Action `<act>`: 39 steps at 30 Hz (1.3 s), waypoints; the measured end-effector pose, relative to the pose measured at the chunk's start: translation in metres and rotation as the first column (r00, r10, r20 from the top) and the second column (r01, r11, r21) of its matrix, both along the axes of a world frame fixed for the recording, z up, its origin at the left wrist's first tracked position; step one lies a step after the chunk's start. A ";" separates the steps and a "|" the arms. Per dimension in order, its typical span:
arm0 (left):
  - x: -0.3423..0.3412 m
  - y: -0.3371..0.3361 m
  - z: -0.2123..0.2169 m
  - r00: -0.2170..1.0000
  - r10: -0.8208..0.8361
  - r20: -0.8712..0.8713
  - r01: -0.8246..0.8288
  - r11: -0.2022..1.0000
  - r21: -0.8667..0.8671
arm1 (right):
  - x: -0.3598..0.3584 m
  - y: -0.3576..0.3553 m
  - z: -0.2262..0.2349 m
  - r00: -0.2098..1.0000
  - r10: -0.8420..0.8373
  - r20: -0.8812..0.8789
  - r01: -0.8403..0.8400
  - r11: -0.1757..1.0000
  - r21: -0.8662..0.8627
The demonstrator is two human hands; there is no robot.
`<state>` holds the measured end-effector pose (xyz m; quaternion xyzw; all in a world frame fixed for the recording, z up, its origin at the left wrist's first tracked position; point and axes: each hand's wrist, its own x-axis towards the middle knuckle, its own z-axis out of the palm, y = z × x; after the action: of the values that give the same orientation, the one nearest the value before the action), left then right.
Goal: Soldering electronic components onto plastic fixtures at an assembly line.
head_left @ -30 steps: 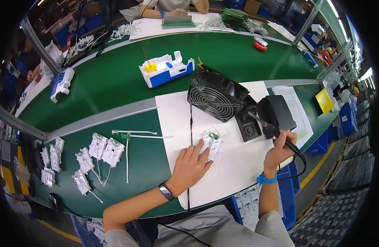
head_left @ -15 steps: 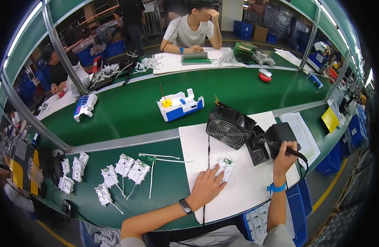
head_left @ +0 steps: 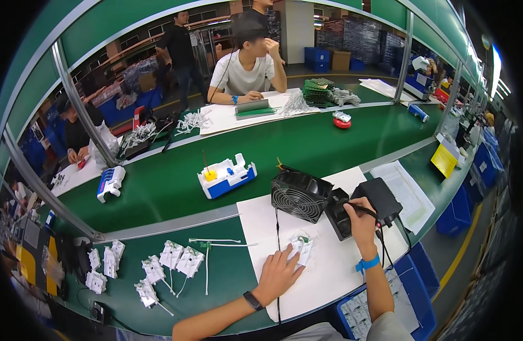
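My left hand (head_left: 278,277) lies with fingers stretched out, its fingertips on a small white plastic part (head_left: 300,250) with a green circuit board at its top. My right hand (head_left: 362,219) is closed round the black handle of a soldering iron (head_left: 358,207). The iron points at the black iron stand (head_left: 340,219); its tip is hidden there. Behind the white part stands a black fan (head_left: 300,196) with a wire grille. A white sheet (head_left: 256,227) lies under these things.
Several white plastic parts (head_left: 172,254) lie to the left, some with white wires. A black box (head_left: 378,199) stands beside the iron stand. Beyond, a green conveyor belt (head_left: 290,142) carries a blue and white housing (head_left: 227,177). A person (head_left: 244,71) sits across. Blue bins (head_left: 412,290) stand at lower right.
My right hand has moved left with the soldering iron, closer to the iron stand. My left hand stays on the white part. The whole view has shifted slightly.
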<state>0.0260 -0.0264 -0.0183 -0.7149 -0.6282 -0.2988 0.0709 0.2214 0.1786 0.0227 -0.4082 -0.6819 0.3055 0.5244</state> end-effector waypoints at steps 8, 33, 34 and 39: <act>0.005 0.005 0.003 0.999 -0.048 -0.025 0.047 0.999 -0.022 | 0.019 -0.017 -0.010 0.971 -0.198 0.137 0.183 0.976 0.116; 0.012 0.000 0.007 0.998 -0.046 -0.038 0.046 0.999 0.006 | 0.068 -0.137 -0.035 0.959 0.127 0.254 -0.110 0.991 -0.082; 0.013 0.000 0.010 0.998 -0.055 -0.030 0.055 0.999 0.000 | 0.070 -0.139 -0.038 0.952 0.120 0.283 -0.113 0.993 -0.040; 0.013 -0.001 0.010 0.998 -0.048 -0.035 0.049 0.999 0.005 | 0.068 -0.140 -0.043 0.966 0.056 0.254 -0.068 0.997 0.036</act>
<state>0.0389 -0.0270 -0.0080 -0.7348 -0.6084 -0.2899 0.0767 0.2891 0.0391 -0.0205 -0.4107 -0.7621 0.2522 0.4323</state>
